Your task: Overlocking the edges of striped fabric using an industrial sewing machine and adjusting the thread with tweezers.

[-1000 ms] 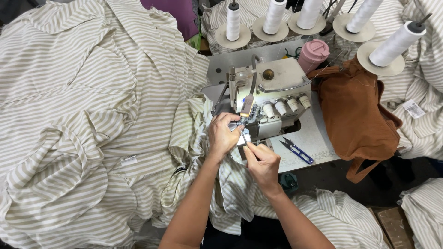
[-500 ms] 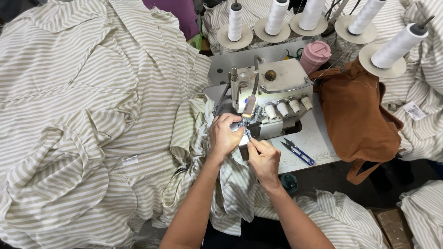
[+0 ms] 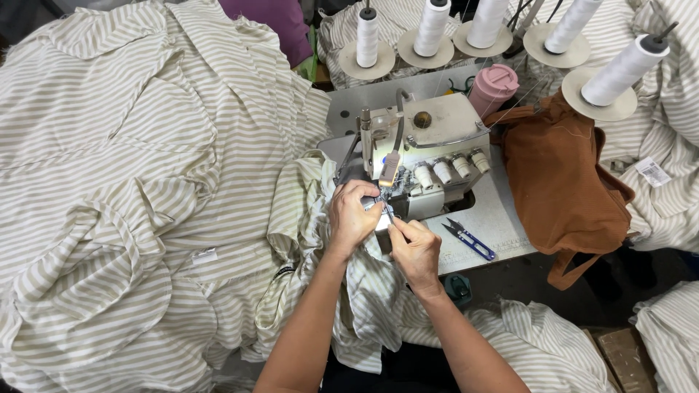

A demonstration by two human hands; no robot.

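Observation:
A cream overlock sewing machine point(image 3: 429, 145) stands on a white table point(image 3: 502, 218). Striped beige-and-white fabric point(image 3: 306, 218) lies under its needle area. My left hand point(image 3: 352, 215) rests on this fabric right at the presser foot, fingers curled over it. My right hand point(image 3: 415, 251) is just in front, fingers pinched around a thin tool or thread at the needle; what it holds is too small to tell. Both hands nearly touch each other.
Blue-handled thread snips point(image 3: 470, 239) lie on the table right of my hands. A brown bag point(image 3: 561, 182) and a pink cup point(image 3: 494, 86) sit to the right. Several white thread cones point(image 3: 432, 29) stand behind. Piles of striped fabric point(image 3: 109, 182) fill the left.
Both hands stay at the needle area; the right hand has shifted slightly closer to the presser foot. The view has shifted a little.

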